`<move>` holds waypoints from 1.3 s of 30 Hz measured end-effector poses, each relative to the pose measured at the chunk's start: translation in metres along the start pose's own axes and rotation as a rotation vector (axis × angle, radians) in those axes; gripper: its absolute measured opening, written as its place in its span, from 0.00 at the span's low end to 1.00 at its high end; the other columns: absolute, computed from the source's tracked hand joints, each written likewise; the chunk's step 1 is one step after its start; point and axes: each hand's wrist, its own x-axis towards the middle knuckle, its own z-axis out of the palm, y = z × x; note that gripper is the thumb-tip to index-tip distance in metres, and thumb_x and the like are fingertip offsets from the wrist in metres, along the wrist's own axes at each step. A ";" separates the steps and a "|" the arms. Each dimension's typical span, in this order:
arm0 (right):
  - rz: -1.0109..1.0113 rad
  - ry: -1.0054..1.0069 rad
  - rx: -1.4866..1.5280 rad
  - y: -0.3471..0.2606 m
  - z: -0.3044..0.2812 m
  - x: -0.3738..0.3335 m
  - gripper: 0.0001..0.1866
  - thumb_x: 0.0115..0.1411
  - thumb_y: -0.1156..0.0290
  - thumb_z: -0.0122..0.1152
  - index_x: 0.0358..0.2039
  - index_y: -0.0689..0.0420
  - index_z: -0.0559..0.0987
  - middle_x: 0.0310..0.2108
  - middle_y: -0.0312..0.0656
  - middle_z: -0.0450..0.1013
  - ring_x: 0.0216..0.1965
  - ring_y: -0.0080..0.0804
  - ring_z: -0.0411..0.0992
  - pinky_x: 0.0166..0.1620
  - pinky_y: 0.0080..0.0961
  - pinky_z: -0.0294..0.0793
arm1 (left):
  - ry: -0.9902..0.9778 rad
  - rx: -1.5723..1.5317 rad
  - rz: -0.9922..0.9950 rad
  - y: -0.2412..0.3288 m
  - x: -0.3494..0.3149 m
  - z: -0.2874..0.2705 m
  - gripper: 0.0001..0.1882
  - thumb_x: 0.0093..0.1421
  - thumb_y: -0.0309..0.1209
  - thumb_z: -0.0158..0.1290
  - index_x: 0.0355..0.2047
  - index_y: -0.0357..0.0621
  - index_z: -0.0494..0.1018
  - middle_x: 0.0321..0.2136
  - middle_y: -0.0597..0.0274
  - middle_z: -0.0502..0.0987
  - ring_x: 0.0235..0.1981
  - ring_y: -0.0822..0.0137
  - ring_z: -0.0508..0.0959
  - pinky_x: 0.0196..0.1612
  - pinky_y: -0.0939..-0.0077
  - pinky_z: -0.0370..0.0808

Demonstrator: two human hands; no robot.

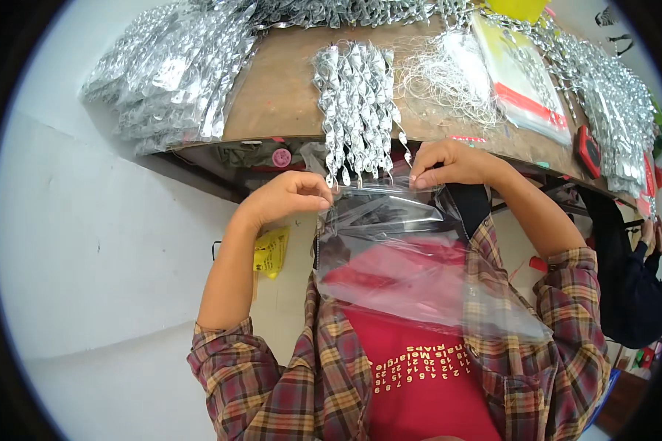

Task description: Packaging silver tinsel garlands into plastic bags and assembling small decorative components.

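Observation:
A clear plastic bag (412, 272) hangs in front of my body, its mouth toward the table. At the left corner of the mouth, my left hand (290, 198) is closed, pinching the plastic edge between thumb and fingers. My right hand (452, 163) pinches the opposite corner, beside the strips. A bunch of silver twisted foil strips (357, 110) lies on the table and drapes over its front edge between my hands. The lower ends of the strips reach the bag's mouth; whether any are inside it I cannot tell.
Large heaps of silver foil strips (169, 81) cover the brown table (279, 81) at left, back and right. Tangled white string (452, 73), stacked clear bags (526, 81) and a red-and-black device (587, 151) lie rightward. A yellow bag (272, 251) is below; another person (643, 290) is at far right.

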 end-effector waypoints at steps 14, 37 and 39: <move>-0.055 -0.176 -0.039 -0.001 -0.009 0.006 0.08 0.55 0.68 0.62 0.30 0.59 0.81 0.28 0.36 0.75 0.32 0.27 0.69 0.38 0.24 0.67 | -0.209 0.051 -0.006 0.008 0.006 -0.009 0.04 0.54 0.26 0.57 0.29 0.38 0.76 0.33 0.65 0.77 0.51 0.68 0.71 0.50 0.77 0.66; 0.042 0.146 0.138 -0.006 -0.037 0.026 0.09 0.57 0.69 0.61 0.34 0.61 0.81 0.30 0.34 0.75 0.34 0.20 0.70 0.40 0.18 0.68 | -0.041 0.053 -0.003 0.033 0.032 -0.051 0.06 0.53 0.29 0.58 0.31 0.41 0.77 0.32 0.69 0.77 0.35 0.77 0.73 0.44 0.81 0.68; 0.022 0.162 0.158 -0.005 -0.040 0.028 0.08 0.57 0.70 0.61 0.34 0.61 0.81 0.30 0.34 0.75 0.34 0.20 0.70 0.40 0.18 0.68 | -0.008 0.012 0.064 0.038 0.030 -0.053 0.07 0.53 0.29 0.58 0.31 0.41 0.76 0.32 0.69 0.77 0.35 0.77 0.73 0.44 0.81 0.69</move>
